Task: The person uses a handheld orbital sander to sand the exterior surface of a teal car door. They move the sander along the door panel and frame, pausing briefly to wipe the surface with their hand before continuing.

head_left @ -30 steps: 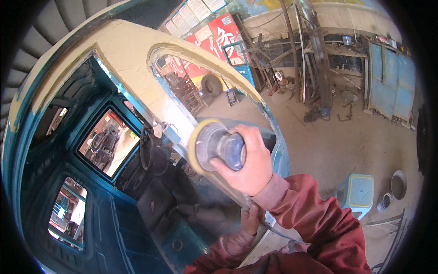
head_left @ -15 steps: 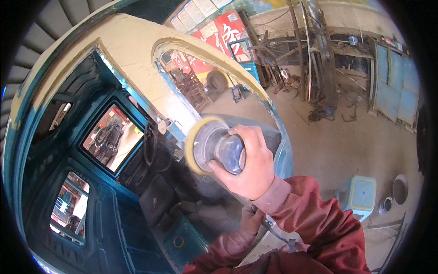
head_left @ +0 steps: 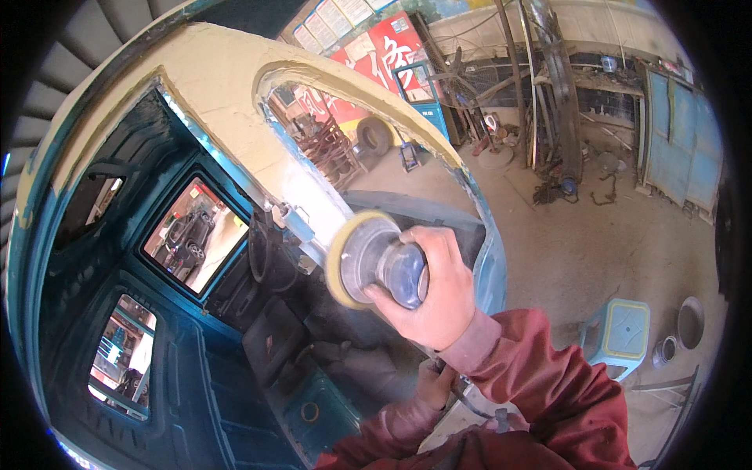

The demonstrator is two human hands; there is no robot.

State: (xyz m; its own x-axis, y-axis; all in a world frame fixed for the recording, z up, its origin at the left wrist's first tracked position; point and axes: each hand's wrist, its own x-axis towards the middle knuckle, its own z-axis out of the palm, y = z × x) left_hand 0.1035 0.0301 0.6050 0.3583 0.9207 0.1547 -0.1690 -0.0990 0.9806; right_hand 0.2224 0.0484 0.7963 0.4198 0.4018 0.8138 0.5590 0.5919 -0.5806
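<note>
My right hand [head_left: 439, 294] is wrapped round the blue and grey head of a round sander [head_left: 384, 262]. The sander's yellow disc pad is turned to the left, at the lower part of a cab's door pillar [head_left: 301, 192]. Whitish sanded surface shows on that pillar just above the pad; whether the pad touches is hidden. Lower down, my left hand [head_left: 433, 385] is closed beside a dark hose [head_left: 474, 403], partly hidden behind my right forearm. What its fingers hold I cannot make out. Cream filler [head_left: 227, 66] covers the frame around the window openings.
Left of the pillar lies the teal cab interior with a steering wheel [head_left: 258, 254] and dark seat [head_left: 270, 337]. On the right floor stand a light-blue stool [head_left: 624, 329] and a round basin [head_left: 689, 323]. Farther back are a tyre [head_left: 374, 137], a post [head_left: 558, 102] and a blue cabinet [head_left: 681, 141].
The sander in my right hand has shifted slightly right and down in the picture, showing more of the whitish pillar. My left hand stays low, still closed.
</note>
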